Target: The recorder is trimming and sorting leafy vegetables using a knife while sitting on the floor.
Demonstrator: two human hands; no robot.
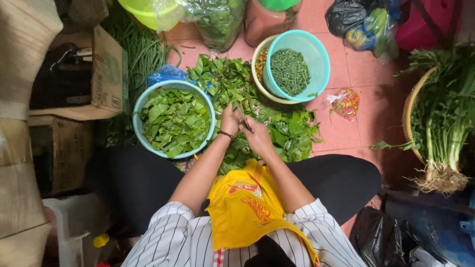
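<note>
My left hand [230, 120] and my right hand [256, 134] meet over a heap of green leafy stems [287, 129] on the floor in front of me. Both hands grip one thin leafy stem [242, 112] between them. A beaded bracelet sits on my left wrist. Just left of my left hand stands a light blue bowl [144, 99] filled with plucked green leaves [174, 121].
A teal bowl of chopped green beans [291, 70] rests in a cream bowl [256, 69] behind the heap. A small bag of chillies [346, 102] lies to the right, a basket of rooted greens [440, 123] far right. Cardboard boxes [106, 74] and long beans [143, 52] stand left.
</note>
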